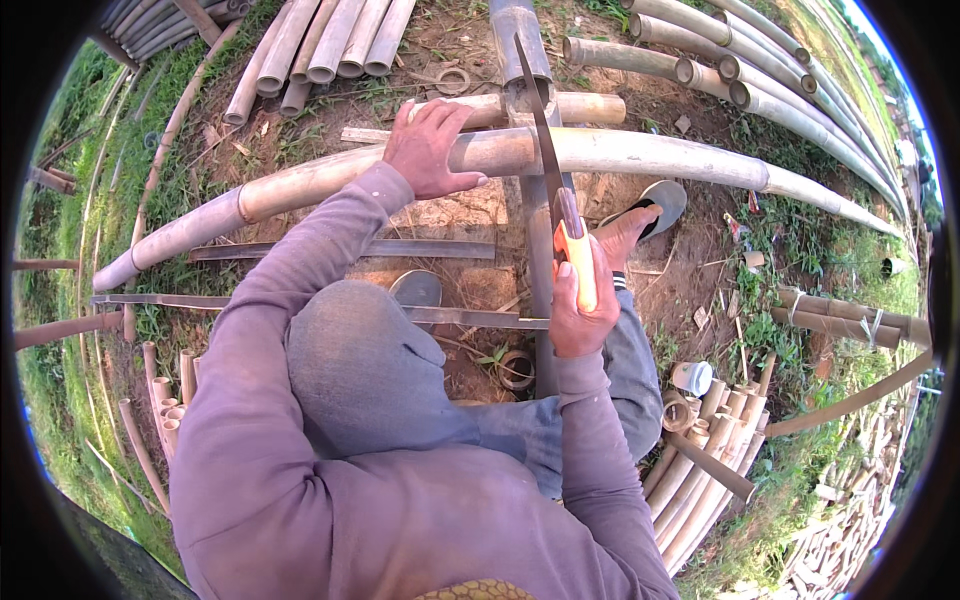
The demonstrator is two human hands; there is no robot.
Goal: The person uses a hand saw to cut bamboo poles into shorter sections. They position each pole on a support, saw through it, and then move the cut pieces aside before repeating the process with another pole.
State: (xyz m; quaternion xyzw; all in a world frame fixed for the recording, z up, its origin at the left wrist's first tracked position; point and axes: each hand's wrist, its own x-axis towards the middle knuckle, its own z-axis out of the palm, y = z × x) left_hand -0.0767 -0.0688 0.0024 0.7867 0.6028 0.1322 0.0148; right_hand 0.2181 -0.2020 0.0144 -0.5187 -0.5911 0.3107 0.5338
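Observation:
A long pale bamboo pole (650,151) lies crosswise in front of me over a darker beam (539,285) that runs away from me. My left hand (430,150) grips the pole left of the beam, thumb on the near side and fingers over the far side. In my right hand (585,305) is a handsaw (574,262) with an orange-yellow handle, held right of the beam's near part. Its dark, tapering blade points away from me and crosses the pole above the beam. Whether the teeth have cut into the bamboo cannot be made out.
A shorter bamboo piece (590,108) lies behind the pole. Cut bamboo lengths (340,40) are stacked far left, longer poles (800,115) far right. A bamboo bundle (715,450) and a white cup (692,377) are near right. Flat dark strips (430,248) lie by my sandalled feet.

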